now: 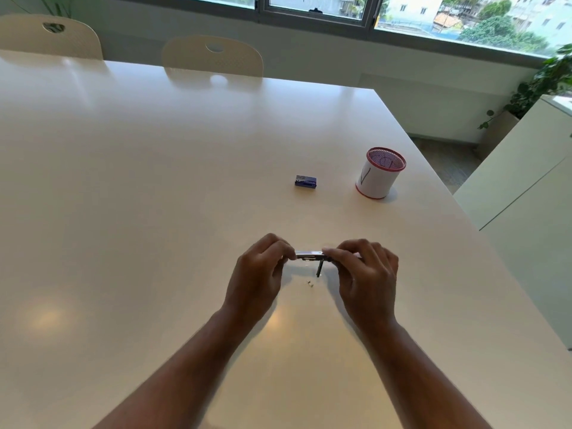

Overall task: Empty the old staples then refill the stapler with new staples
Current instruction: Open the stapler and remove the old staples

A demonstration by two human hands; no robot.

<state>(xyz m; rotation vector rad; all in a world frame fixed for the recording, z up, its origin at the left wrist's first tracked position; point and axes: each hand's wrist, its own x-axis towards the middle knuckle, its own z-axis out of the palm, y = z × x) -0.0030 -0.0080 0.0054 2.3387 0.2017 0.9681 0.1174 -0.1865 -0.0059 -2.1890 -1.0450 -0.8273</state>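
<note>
Head | white table (154, 181) | chairs (213, 55), window (309, 4) | both hands pinch stapler (311, 256)

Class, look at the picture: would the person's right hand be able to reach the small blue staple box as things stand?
Probably yes. The blue staple box lies alone on the table, with bare tabletop between it and the right hand. But that hand and the left hand both grip the stapler, so it must let go first.

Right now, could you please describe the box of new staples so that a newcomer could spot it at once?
On the white table, look beyond the hands toward the window. The box of staples lies flat, left of the red-rimmed cup. It is small, dark blue and rectangular, unlike the taller round cup.
</note>
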